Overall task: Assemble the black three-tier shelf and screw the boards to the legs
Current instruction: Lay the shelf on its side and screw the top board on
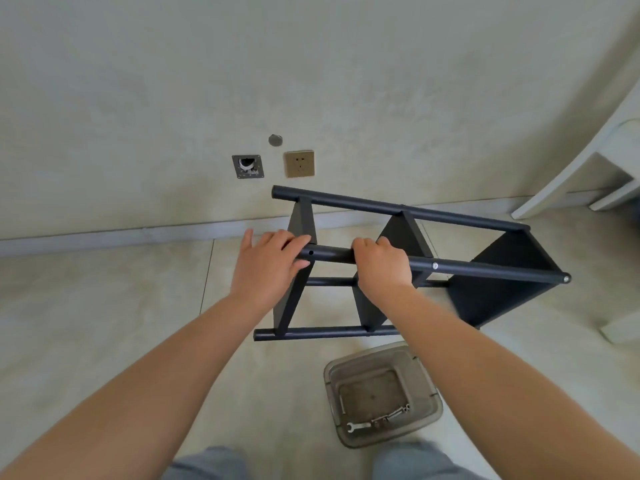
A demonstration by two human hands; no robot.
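The black three-tier shelf (498, 282) lies on its side on the tiled floor, its round legs running left to right and its three boards standing on edge. My right hand (382, 263) is wrapped around the near upper leg (485, 269) at the middle board. My left hand (268, 266) rests at that leg's left end by the left board, fingers loosely curled over it. A small empty hole shows in the leg between my hands. Silver screw heads sit further right on the same leg.
A clear plastic bin (382, 393) stands on the floor just below the shelf, holding a small wrench (358, 426) and some screws. The wall behind carries a gold socket (299, 163) and an open junction box (247, 166). White furniture (588, 174) stands at right.
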